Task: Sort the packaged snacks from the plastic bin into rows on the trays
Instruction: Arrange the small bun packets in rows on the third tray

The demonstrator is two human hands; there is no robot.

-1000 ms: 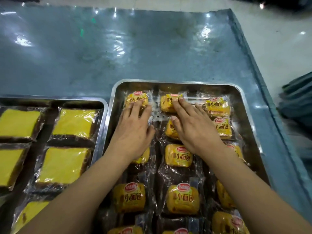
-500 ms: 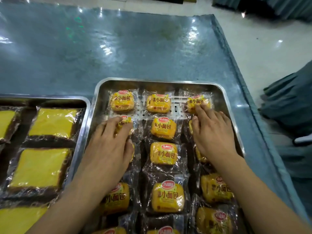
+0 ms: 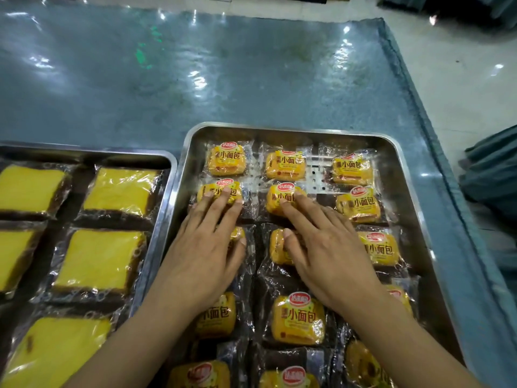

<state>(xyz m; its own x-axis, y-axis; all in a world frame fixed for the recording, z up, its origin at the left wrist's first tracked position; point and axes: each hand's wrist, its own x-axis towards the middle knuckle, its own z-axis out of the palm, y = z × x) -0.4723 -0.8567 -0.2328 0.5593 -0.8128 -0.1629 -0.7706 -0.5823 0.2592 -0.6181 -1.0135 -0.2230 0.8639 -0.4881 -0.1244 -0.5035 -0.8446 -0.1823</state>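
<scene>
A steel tray (image 3: pixel 397 144) on the right holds small yellow bread packs in three columns. My left hand (image 3: pixel 201 253) lies flat on the left column, its fingertips on the second pack (image 3: pixel 212 189). Over the middle column my right hand (image 3: pixel 327 247) rests flat too, fingers touching the second pack there (image 3: pixel 275 201). Neither hand grips anything. The top-row packs (image 3: pixel 285 165) lie untouched. The plastic bin is out of view.
A second steel tray (image 3: pixel 165 169) on the left carries larger yellow cake slices in clear wrap (image 3: pixel 120 190). Both trays sit on a shiny blue-grey table (image 3: pixel 195 74). The table's right edge (image 3: pixel 458 175) drops to a pale floor.
My right hand has moved from the right column to the middle column. My left hand stays on the left column, fingertips still on the second pack.
</scene>
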